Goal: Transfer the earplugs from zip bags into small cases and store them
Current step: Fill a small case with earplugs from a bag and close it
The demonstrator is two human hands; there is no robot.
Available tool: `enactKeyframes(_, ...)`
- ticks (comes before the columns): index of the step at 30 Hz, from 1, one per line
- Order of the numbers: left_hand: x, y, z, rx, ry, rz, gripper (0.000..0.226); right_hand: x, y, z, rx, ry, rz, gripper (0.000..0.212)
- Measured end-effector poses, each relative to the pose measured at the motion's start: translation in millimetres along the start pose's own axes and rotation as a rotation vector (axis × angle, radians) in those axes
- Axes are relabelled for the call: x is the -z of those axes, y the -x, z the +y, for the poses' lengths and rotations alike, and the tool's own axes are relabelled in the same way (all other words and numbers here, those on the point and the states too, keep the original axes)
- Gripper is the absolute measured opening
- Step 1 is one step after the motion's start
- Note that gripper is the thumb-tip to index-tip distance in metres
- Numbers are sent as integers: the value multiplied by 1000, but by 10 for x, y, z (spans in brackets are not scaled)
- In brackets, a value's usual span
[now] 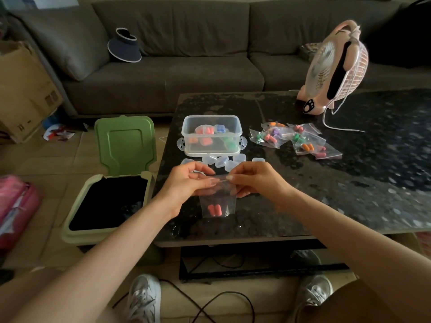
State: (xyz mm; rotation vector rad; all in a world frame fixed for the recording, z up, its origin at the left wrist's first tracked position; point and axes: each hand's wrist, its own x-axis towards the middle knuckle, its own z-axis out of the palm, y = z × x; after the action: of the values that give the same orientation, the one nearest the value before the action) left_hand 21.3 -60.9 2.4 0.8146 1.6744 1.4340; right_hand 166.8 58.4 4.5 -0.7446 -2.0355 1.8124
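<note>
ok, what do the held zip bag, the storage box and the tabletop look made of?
Held zip bag: thin clear plastic film, glossy; the pink earplugs show through and it creases. Storage box: rigid translucent plastic, faintly frosted; contents look blurred through its wall. Tabletop: probably polished dark speckled stone, possibly a lookalike; reflective sheen.

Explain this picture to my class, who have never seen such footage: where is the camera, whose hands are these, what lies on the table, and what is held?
There is no machine: the one camera sits on a person's head and looks down at their bare hands. The left hand and right hand pinch the top edge of a clear zip bag with pink earplugs at its bottom. On the table lie small clear cases, a clear box holding filled cases, a pile of more zip bags, and a pink fan. A green bin stands open beside the table.
</note>
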Motion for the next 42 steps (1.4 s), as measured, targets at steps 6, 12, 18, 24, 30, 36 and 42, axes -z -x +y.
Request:
enactKeyframes(6,-43,-6,21,-11,-67,37,28,-27,27,-23,210,195,-87,29)
enactKeyframes(12,-91,14,40,-50,-178,33,33,-57,4,-41,238,284,-64,16)
enactKeyframes(18,-67,36,67,-188,-271,-105,23,2,-10,-40,192,302,-4,11)
enactKeyframes(24,-40,19,59,-265,-352,-71,21,17,-20,-43,154,288,-52,12)
enactKeyframes(30,-46,10,48,-338,-470,-134,24,35,-37,-26,120,348,-105,16)
enactKeyframes(36,-57,27,64,-424,-557,-181,25,76,-33,-63,182,280,-101,13)
enactKeyframes(42,-21,-12,30,-392,-508,-134,18,73,-37,-40,146,224,-166,9)
